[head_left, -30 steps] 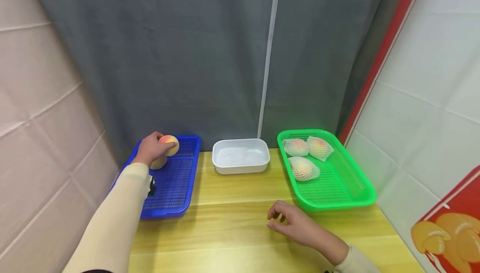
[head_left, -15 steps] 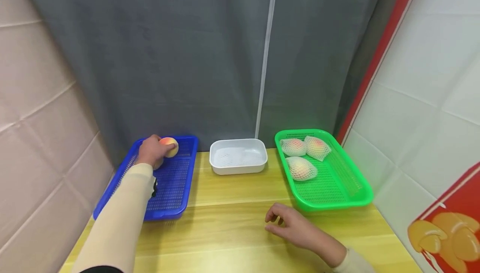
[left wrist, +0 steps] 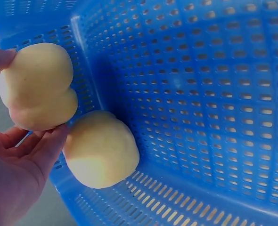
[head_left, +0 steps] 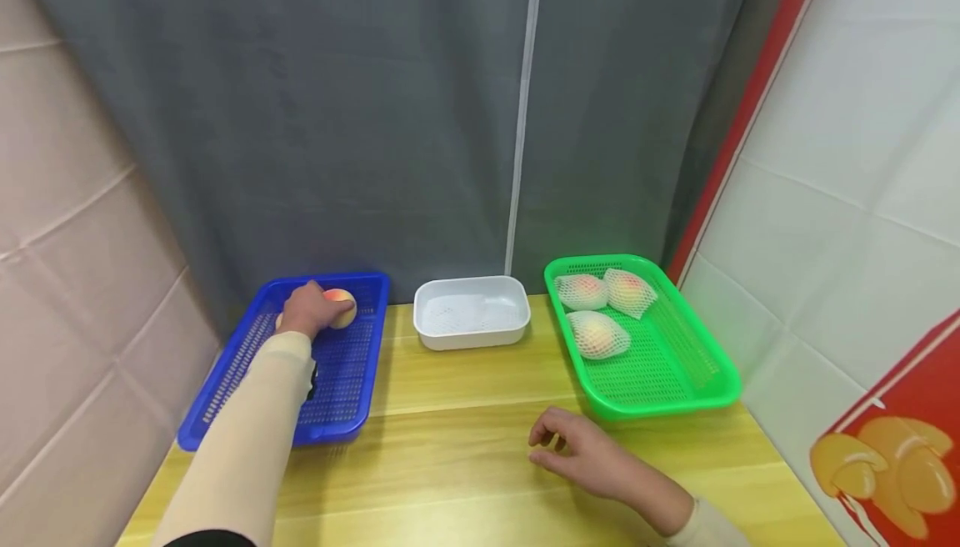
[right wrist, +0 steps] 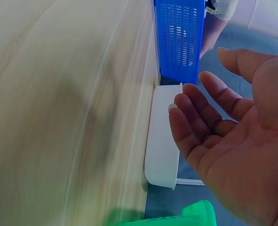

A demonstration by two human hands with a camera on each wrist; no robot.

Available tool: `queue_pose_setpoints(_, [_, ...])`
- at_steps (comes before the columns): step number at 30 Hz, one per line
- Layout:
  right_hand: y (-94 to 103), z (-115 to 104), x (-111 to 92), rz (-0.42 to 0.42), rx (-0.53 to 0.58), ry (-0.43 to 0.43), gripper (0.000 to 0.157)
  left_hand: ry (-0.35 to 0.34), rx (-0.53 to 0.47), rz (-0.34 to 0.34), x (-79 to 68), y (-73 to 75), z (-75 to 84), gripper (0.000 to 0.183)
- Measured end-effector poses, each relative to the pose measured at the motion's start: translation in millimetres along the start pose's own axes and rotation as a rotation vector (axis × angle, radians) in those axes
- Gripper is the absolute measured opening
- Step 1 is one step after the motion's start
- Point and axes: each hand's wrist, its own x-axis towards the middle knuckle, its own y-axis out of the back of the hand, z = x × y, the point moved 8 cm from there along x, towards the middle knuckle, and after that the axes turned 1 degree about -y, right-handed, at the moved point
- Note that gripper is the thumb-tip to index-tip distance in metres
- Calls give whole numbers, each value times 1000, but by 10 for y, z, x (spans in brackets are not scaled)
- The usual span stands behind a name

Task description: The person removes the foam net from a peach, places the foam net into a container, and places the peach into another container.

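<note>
My left hand (head_left: 309,310) pinches a pale yellow-pink peach (head_left: 344,309) between thumb and fingers over the blue basket (head_left: 337,424). In the left wrist view the held peach (left wrist: 40,87) is near the basket's end wall, and a second peach (left wrist: 101,153) lies on the basket floor just beside the fingertips. From the head view that second peach is almost wholly hidden behind the hand. Above the wooden table, left of the green basket's near corner, my right hand (head_left: 583,454) holds nothing, its fingers loosely bent.
A white plastic tray (head_left: 472,340) stands between the baskets. At right, the green basket (head_left: 660,408) contains three peaches in white foam nets (head_left: 598,335). A grey curtain (head_left: 360,113) hangs behind the wooden table (head_left: 435,480), with pale walls on both sides.
My left hand and the gripped peach have come slightly lower and nearer in the blue basket, now covering most of the second peach. The right hand stays put; the head view shifted a little.
</note>
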Motion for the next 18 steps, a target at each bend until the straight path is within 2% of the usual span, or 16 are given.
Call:
queue_pose_setpoints(3, [-11, -17, -8, -10, 0, 0, 18, -36, 19, 13, 113, -89, -119, 86])
queue_pose_setpoints(7, [-14, -16, -16, -15, 5, -8, 16, -91, 53, -19, 238, -209, -177, 90])
queue_pose_setpoints(8, [-15, -18, -16, -17, 6, -8, 15, -103, 70, -6, 281, -242, -232, 90])
queue_pose_setpoints(10, [-14, -21, -16, -19, 7, -8, 14, -101, 70, -38, 242, -243, -205, 85])
queue_pose_setpoints(14, [-16, -18, -23, -25, 10, -3, 12, -127, 89, -15, 245, -254, -206, 82])
queue_pose_setpoints(18, [-23, -20, -37, -27, 14, 7, 12, -132, 112, -29, 155, -245, -107, 82])
